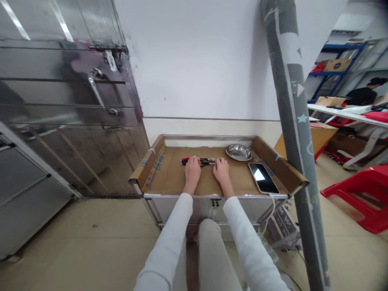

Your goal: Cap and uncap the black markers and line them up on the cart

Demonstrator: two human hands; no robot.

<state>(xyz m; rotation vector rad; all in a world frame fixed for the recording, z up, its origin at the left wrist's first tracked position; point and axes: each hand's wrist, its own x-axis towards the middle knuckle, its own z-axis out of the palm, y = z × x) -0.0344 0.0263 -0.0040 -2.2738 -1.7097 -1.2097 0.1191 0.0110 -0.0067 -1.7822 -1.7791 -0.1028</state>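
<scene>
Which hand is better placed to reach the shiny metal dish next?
Likely the right hand: it's nearer the round shiny metal dish; the left hand sits farther left, by slim black and red pen-like items.

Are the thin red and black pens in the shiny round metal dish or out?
Out: the pens lie on brown cardboard, partly under the left hand, apart from the dish.

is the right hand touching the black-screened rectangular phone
Apart. The head view plainly shows a stretch of flat brown cardboard between the right hand and the black-screened rectangular phone.
</scene>
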